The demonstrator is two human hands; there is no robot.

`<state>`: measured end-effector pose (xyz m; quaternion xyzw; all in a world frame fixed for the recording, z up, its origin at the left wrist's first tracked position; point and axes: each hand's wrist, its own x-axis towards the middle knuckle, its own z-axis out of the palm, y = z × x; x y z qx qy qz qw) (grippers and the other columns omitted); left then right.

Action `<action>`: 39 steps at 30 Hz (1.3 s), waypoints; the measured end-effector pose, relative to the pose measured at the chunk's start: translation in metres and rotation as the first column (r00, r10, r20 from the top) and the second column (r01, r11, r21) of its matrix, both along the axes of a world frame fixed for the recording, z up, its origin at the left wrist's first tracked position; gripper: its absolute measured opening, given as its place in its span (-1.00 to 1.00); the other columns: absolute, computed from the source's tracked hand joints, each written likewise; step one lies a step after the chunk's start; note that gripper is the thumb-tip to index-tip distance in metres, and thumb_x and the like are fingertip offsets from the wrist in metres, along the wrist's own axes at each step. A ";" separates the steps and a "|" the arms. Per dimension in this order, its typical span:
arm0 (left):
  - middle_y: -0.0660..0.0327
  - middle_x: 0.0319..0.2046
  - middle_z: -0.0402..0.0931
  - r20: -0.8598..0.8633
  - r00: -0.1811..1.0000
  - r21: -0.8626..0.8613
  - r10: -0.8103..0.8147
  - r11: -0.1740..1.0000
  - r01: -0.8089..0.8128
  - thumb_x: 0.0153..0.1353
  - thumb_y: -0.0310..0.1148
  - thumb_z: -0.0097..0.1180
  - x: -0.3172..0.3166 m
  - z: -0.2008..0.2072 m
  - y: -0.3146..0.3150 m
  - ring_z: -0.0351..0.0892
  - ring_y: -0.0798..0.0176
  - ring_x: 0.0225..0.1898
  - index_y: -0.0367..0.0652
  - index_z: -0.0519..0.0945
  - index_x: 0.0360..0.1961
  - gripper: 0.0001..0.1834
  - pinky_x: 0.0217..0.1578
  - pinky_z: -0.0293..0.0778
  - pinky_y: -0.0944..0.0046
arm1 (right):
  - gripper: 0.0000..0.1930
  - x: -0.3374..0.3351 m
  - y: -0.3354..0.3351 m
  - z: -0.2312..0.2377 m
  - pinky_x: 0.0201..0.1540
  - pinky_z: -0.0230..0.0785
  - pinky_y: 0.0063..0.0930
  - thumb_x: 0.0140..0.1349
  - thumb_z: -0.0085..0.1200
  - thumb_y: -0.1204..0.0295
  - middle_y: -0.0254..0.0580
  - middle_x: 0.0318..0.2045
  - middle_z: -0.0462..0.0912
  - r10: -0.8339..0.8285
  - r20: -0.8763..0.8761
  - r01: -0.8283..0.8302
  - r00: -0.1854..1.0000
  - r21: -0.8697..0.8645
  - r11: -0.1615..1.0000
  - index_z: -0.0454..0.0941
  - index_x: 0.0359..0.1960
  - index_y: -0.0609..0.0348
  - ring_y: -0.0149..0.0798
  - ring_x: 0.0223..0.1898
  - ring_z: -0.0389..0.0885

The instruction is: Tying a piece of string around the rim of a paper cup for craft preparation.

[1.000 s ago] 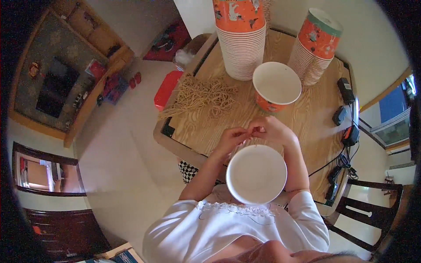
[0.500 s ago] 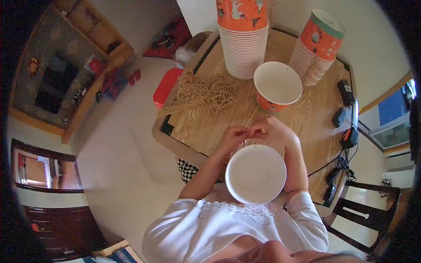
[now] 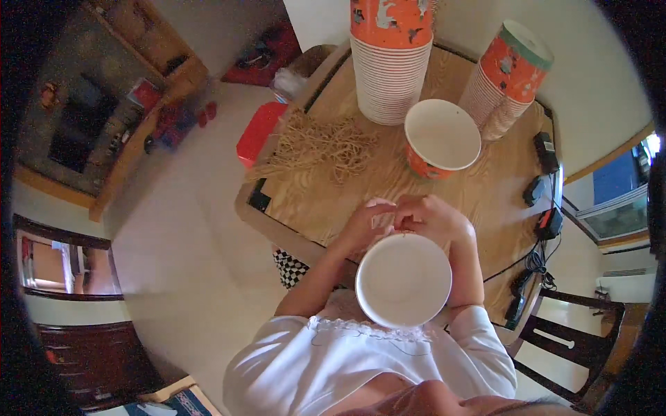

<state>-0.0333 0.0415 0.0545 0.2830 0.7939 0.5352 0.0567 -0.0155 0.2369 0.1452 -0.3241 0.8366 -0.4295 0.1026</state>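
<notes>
A white round paper tub (image 3: 404,281) sits between my forearms, close to my chest. Just beyond its far rim my two hands meet over the table edge. My left hand (image 3: 369,220) has its fingers curled, thumb and forefinger close to my right hand's fingertips. The fingers of my right hand (image 3: 433,216) are bent and pressed together. A thin strand seems to run at the tub's far rim, but what the fingertips pinch is too small to name. Past my hands stands an orange paper tub (image 3: 442,135), its white inside showing. Left of it lies a loose heap of tan twine (image 3: 326,149).
A tall stack of paper tubs (image 3: 392,76) and a second stack with a green-rimmed top (image 3: 506,80) stand at the back of the wooden table (image 3: 485,201). Black adapters (image 3: 548,223) and cables line the right edge. A red container (image 3: 260,132) and a dark chair (image 3: 572,340) flank the table.
My left hand's fingers have lifted and spread slightly, while my right fingers have curled in more. The view has shifted a little; the white tub stays between my forearms.
</notes>
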 end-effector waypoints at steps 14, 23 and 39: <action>0.18 -0.34 0.60 0.519 0.853 0.224 -0.058 0.972 -0.070 0.04 -0.39 0.25 0.009 -0.008 -0.004 0.56 0.31 -0.24 -0.18 0.64 -0.30 -0.82 -0.16 0.43 0.33 | -0.84 0.010 -0.024 -0.010 -0.29 0.40 -0.50 -0.06 0.22 0.62 -0.25 -0.48 0.53 -0.312 0.257 0.347 0.915 -0.107 0.932 0.54 -0.40 0.22 -0.31 -0.40 0.56; 0.18 -0.44 0.57 0.332 0.938 0.284 -0.101 0.959 0.003 0.05 -0.38 0.23 0.006 -0.017 0.000 0.55 0.31 -0.35 -0.23 0.61 -0.40 -0.86 -0.27 0.46 0.28 | -0.84 0.023 -0.019 -0.051 -0.26 0.37 -0.45 -0.12 0.29 0.58 -0.22 -0.46 0.56 -0.451 0.166 0.476 0.877 -0.181 0.860 0.58 -0.46 0.24 -0.25 -0.35 0.54; 0.18 -0.44 0.53 0.087 0.992 0.306 -0.096 0.950 0.065 0.01 -0.33 0.25 -0.001 -0.011 -0.006 0.53 0.15 -0.30 -0.16 0.59 -0.48 -0.86 -0.25 0.42 0.20 | -0.88 0.036 -0.016 -0.025 -0.36 0.30 -0.54 -0.10 0.29 0.56 -0.29 -0.52 0.49 -0.344 0.349 0.452 0.871 -0.301 0.840 0.68 -0.45 0.18 -0.35 -0.42 0.47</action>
